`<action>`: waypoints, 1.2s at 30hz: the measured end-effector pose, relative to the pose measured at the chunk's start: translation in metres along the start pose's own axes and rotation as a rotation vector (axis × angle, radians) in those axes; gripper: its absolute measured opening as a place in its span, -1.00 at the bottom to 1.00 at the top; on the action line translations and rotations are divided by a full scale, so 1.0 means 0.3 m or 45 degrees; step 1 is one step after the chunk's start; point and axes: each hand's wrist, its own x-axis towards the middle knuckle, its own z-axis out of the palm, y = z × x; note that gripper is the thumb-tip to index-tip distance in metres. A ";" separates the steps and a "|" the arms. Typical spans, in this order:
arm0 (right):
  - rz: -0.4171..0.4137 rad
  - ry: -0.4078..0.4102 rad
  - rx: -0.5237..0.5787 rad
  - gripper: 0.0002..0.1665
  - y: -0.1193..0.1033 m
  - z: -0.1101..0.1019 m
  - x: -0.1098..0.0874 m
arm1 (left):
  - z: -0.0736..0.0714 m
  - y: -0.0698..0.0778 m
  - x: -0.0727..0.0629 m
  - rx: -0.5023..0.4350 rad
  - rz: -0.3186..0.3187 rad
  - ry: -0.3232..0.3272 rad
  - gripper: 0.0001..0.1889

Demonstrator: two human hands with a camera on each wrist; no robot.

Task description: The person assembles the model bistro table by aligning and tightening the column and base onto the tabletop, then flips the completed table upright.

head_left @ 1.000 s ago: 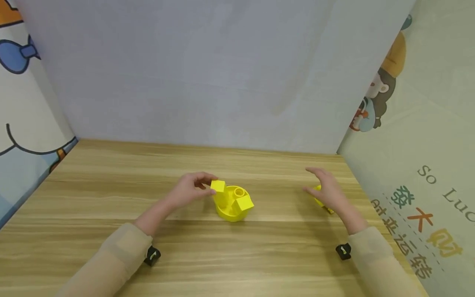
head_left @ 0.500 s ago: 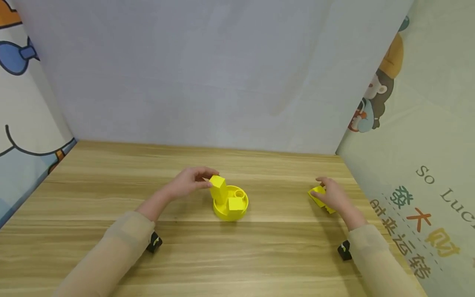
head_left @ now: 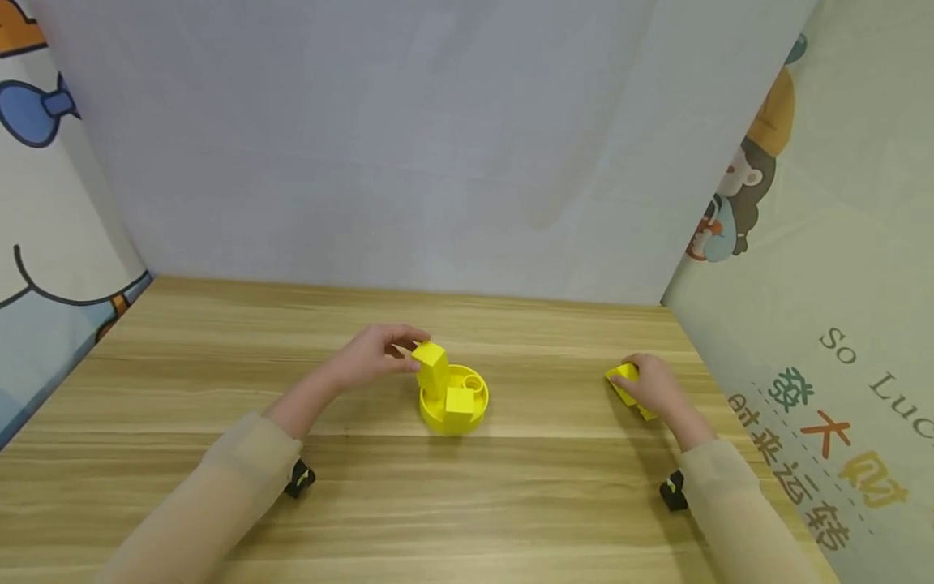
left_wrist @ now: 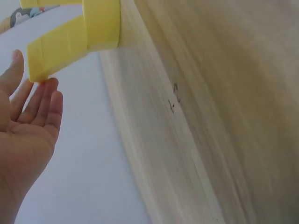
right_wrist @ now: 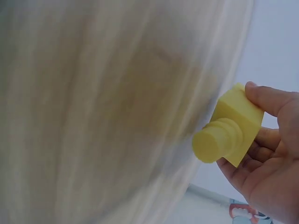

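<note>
A round yellow base (head_left: 454, 422) with a raised rim and a small ring in it stands on the table. Two yellow blocks rise from it: a short-looking front block (head_left: 459, 401) and a left block (head_left: 432, 371) that leans outward. My left hand (head_left: 370, 357) is at the leaning block's top; in the left wrist view its extended fingertips touch the end of that block (left_wrist: 56, 51), with the thumb apart. Over to the right, my right hand (head_left: 657, 384) grips another yellow block (head_left: 624, 381) between thumb and fingers. A round stepped peg (right_wrist: 212, 142) sticks out of this block's end.
The wood-grain table (head_left: 365, 503) ends at a pale cloth backdrop (head_left: 409, 162) behind. Printed cloths hang at the left and right sides. A black wrist camera sits under each sleeve.
My right hand has lowered onto the loose block and closed round it. My left hand has moved slightly up and back as its fingers loosened from the left block. The round base has turned slightly.
</note>
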 end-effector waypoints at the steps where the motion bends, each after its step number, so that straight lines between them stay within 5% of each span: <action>1: -0.010 0.020 0.007 -0.43 -0.006 -0.004 -0.001 | 0.004 0.010 -0.009 0.008 -0.001 0.024 -0.50; 11: -0.094 0.230 0.111 -0.42 -0.152 -0.048 -0.016 | 0.089 0.100 -0.116 0.035 -0.052 0.346 -0.52; 24: -0.284 0.508 0.499 -0.45 -0.371 -0.031 -0.016 | 0.250 0.163 -0.150 -0.124 -0.232 0.352 -0.42; 36: -0.205 0.346 1.034 -0.40 -0.511 0.077 -0.021 | 0.278 0.182 -0.123 -0.151 -0.234 0.392 -0.63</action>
